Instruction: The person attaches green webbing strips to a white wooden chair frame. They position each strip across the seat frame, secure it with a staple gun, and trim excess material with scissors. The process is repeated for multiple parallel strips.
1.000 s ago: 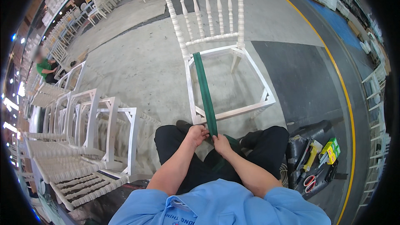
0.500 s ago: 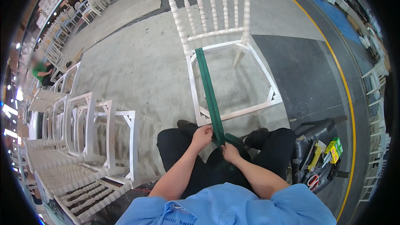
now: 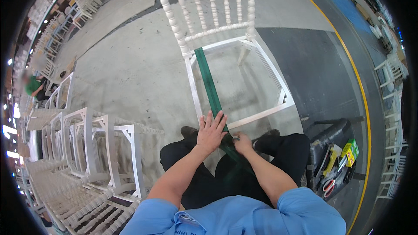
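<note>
A: Where does the green strap [image 3: 209, 82] lie?

B: It runs along the seat opening of the white chair [image 3: 217, 31], near its left side, from the back rail to the front rail [image 3: 261, 114], and its lower part goes down between the person's knees [image 3: 294, 146].

A: Why is the left hand [image 3: 211, 131] so flat?

B: Its fingers are spread wide and grip nothing; they lie over the strap and the front corner. I suppose this pressure keeps the strap from slipping sideways.

A: And the right hand [image 3: 242, 143]?

B: Its fingers are bent, just below the front rail, beside the strap. I cannot tell whether they have hold of it or of something small.

A: What is at the person's right?

B: A low black surface [image 3: 334, 127], with scissors [image 3: 328, 186], a yellow tool [image 3: 332, 160] and a green-yellow box [image 3: 350, 151]. Probably they are placed there to be within easy reach.

A: And the room?

B: It looks like a workshop. The floor [image 3: 130, 61] is grey, with darker areas and a yellow line [image 3: 368, 122]. At the left are stacked chair frames [image 3: 111, 152], and farther away sits a co-worker in green [image 3: 33, 85].
</note>
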The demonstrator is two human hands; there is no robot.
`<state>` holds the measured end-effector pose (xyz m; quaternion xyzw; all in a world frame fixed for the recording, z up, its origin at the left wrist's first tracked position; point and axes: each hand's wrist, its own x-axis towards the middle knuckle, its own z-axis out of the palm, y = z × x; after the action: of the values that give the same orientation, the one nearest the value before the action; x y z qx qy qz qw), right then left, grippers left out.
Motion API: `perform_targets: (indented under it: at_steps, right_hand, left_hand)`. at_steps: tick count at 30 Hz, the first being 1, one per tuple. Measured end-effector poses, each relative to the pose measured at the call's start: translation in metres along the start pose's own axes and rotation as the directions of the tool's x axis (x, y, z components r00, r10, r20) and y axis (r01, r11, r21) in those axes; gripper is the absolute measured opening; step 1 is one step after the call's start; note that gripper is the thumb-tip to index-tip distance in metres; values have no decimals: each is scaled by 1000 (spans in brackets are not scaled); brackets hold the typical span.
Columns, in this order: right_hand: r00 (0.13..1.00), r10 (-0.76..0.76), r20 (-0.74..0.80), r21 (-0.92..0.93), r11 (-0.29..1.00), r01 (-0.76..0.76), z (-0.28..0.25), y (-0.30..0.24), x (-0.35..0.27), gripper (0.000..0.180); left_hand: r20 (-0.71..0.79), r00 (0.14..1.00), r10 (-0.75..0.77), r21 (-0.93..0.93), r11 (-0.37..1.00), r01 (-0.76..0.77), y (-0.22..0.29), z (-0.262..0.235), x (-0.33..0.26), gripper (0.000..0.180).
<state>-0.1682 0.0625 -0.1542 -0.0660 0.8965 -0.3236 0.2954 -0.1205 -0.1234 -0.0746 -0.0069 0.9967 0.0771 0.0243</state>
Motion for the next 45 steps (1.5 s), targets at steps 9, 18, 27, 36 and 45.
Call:
perform_targets:
  at_steps: [9,18,27,36,45]
  right_hand:
    - [725,-74,685,685,-274,-676,12,-21,-8,68]
    - [755,50,654,671,-499,-548,25,-66,39,36]
    - [796,174,580,785,-380,-489,56,-75,120,34]
    - [710,370,599,798,-210,-564,120,9,156,36]
    - [664,501,555,770,-8,-638,158,45,210,40]
  left_hand:
    - [-33,999,21,41,999,-19,11,-4,13,81]
    - [-9,1000,16,63,998,-16,2,3,9,82]
    - [4,1000,24,-99,995,-23,1,-10,20,71]
    - [371,367,-853,-898,-229,375,-87,28,44,30]
    - [598,667,-445,-795,-220,565,-108,185,65,29]
